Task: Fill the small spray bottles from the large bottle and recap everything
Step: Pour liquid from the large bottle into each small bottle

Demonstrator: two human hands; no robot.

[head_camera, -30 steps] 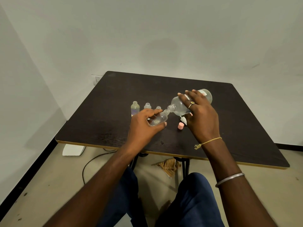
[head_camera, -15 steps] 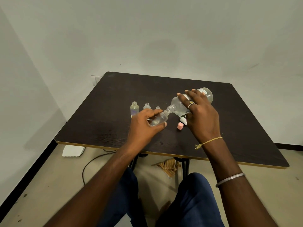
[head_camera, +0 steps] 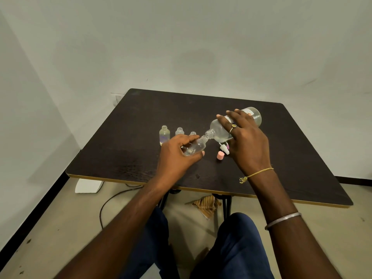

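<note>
My left hand (head_camera: 177, 156) curls round a small spray bottle (head_camera: 194, 147), tilted just above the table (head_camera: 124, 158). My right hand (head_camera: 246, 141) grips the large bottle (head_camera: 218, 129) tipped neck-down, the two mouths touching, as far as I can tell. Three uncapped small bottles (head_camera: 164, 135) stand behind; a pink cap (head_camera: 220, 155) lies near.

1. Left hand (head_camera: 177, 156): fingers and thumb curled round the tilted small bottle (head_camera: 196, 147); forearm reaches forward.
2. Right hand (head_camera: 245, 141): palm down, fingers spread over the tilted large bottle (head_camera: 217, 129), gripping it from above; forearm bare.
</note>
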